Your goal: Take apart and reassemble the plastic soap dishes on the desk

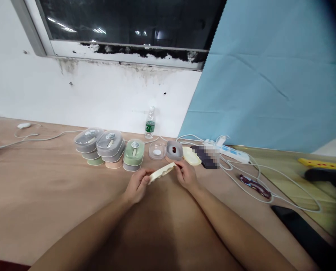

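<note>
My left hand (138,184) and my right hand (186,174) hold a thin cream-coloured piece (162,172) with a wavy edge between them, one at each end. It is tilted above the table, its right end higher; its exact kind I cannot make out. Just beyond it sit a clear lid (153,154) with a white round spot and a grey box (178,154) with a small dark red item in it. A pale yellow oval piece (192,157) lies to the right of that box. Closest to my left hand stands a stacked lunch box with a green lid (134,152).
Two more stacks of grey-lidded lunch boxes (109,145) stand further left. A water bottle (150,124) is against the wall. At the right are a power strip (235,153), loose white cables, a dark patterned object (255,186) and a black phone-like slab (300,231).
</note>
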A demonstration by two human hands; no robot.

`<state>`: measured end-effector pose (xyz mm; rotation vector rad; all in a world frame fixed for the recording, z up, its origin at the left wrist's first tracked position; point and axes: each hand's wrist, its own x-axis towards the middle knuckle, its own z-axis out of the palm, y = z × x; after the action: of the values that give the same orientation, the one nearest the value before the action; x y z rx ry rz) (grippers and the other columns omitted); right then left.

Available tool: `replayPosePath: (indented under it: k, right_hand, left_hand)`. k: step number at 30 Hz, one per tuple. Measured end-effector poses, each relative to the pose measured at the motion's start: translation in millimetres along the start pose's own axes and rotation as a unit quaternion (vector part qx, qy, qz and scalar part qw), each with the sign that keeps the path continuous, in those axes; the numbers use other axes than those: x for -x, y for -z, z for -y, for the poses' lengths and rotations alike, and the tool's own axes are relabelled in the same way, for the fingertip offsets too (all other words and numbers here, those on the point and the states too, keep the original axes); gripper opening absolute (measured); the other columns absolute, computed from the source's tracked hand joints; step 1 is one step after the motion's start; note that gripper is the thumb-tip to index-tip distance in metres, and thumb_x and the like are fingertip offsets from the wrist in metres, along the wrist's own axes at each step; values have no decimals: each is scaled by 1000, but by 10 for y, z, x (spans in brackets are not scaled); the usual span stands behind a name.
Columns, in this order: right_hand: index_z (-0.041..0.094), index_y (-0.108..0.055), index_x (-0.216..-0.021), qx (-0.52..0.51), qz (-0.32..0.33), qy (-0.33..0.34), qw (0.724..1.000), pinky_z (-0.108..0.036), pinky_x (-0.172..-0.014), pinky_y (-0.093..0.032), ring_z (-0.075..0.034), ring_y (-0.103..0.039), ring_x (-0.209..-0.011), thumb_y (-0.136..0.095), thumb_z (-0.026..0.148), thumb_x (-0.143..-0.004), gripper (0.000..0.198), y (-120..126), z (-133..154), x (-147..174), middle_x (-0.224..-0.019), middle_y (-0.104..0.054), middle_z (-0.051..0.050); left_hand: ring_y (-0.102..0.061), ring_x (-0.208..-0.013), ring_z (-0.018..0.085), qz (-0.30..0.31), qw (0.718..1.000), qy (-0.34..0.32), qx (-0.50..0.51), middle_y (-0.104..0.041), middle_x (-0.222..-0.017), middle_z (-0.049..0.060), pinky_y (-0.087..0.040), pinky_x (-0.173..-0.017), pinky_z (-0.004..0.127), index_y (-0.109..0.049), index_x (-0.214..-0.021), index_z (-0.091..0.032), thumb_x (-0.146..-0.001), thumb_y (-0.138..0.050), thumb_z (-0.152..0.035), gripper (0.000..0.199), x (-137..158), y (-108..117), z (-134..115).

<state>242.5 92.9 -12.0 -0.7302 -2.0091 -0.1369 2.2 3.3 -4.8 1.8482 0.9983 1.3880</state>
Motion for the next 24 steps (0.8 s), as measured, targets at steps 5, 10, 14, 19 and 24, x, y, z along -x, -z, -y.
replayPosePath:
  k: [5, 10, 14, 19, 24]
  right_hand:
    - [19, -57, -98, -2, -140, -225, 964, -30, -66, -47, -18, -60, -73, -46, 31, -86, 20, 85, -268, 35, -85, -65, -5]
    - [15, -56, -93, 4, -266, -425, 865, -28, -63, -45, -17, -59, -63, -52, 35, -78, 25, 199, -729, 49, -69, -62, -2]
    - [13, -51, -115, -27, -264, -489, 831, -27, -59, -44, -17, -58, -55, -55, 27, -68, 49, 198, -885, 92, -57, -59, 4]
    - [10, -54, -114, 31, -223, -490, 842, -29, -59, -43, -17, -55, -52, -57, 23, -63, 53, 159, -929, 158, -53, -57, 4]
    - [10, -59, -104, 53, -215, -466, 857, -31, -62, -42, -18, -55, -55, -57, 27, -68, 40, 167, -1002, 186, -54, -57, 2]
  left_hand:
    - [-64, -98, 21, 39, 999, 9, 16, -63, -114, 12, -51, -84, 34, -51, -123, -18, -93, -44, -43, 40, 20, -32, 18]
    - [-63, -97, 18, 47, 997, 19, -64, -63, -112, 9, -51, -84, 32, -52, -120, -19, -92, -50, -34, 33, -3, 0, -54]
    - [-63, -91, 18, 41, 994, 26, -96, -64, -108, 9, -52, -81, 33, -52, -118, -19, -91, -50, -33, 31, -16, 5, -83]
    - [-62, -87, 17, 50, 993, 14, -105, -64, -103, 9, -52, -81, 33, -55, -112, -18, -90, -51, -33, 27, -17, -9, -111]
    - [-62, -84, 17, 55, 992, 6, -112, -65, -98, 8, -52, -78, 32, -55, -110, -18, -90, -50, -34, 26, -24, -8, -115]
